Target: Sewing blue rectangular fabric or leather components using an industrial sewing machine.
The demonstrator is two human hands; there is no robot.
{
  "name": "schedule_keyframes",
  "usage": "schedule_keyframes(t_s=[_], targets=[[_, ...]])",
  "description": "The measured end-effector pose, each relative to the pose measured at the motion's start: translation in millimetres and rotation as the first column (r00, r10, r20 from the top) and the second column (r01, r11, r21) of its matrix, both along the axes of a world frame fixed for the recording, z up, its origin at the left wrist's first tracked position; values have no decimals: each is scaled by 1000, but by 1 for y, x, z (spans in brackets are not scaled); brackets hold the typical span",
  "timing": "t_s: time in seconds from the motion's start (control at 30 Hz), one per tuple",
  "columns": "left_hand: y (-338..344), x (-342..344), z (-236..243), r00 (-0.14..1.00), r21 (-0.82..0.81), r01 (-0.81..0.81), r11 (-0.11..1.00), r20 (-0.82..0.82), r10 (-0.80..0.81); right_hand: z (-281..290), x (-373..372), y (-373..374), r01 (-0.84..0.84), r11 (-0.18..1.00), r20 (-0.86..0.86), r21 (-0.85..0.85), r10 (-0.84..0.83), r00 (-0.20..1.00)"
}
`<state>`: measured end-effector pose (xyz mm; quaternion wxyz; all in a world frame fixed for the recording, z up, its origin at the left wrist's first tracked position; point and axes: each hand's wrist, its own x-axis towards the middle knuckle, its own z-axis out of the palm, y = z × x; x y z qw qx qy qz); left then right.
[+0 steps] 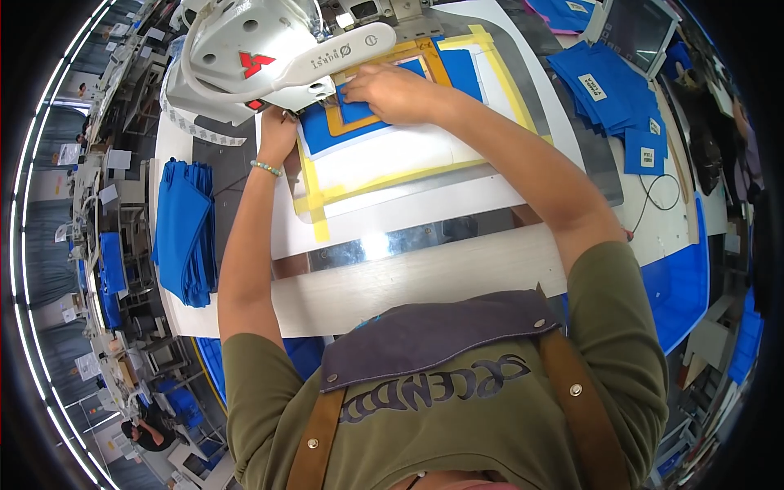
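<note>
We saw the right hand (390, 93) unclenched, fingers spread over blue cloth (322, 139) and orange frame (441, 69); left hand (278, 132), near the sewing machine (237, 49), we couldn't tell its grip.

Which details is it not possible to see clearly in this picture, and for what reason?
All in the head view:
Left hand: fingertips partly hidden by the white machine, so its grip is unclear.
Blue cloth: the part beneath the right hand is covered by it.
White machine: its top is cut off by the upper edge.
Screen: contents too small and slanted.
</note>
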<state>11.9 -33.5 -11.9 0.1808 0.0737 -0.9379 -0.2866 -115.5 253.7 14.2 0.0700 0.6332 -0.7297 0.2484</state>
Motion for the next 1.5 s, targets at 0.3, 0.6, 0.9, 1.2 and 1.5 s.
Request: schedule_keyframes(t_s=[0.3,0.6,0.9,1.2,1.5], targets=[[35,32,23,996,123,81,989,-59,-74,3,22,18,-55,998,-52,33,57,997],[63,58,40,977,23,212,977,-35,-211,10,35,32,-23,997,-65,75,28,997],[103,73,56,931,-195,359,913,1,-366,10,16,106,263,961,-149,80,-250,957],[147,42,40,893,-378,445,812,115,-436,2,20,111,231,971,-217,-66,-240,946],[147,43,42,888,-395,456,797,143,-437,3,28,110,251,967,-252,-44,-254,934]])
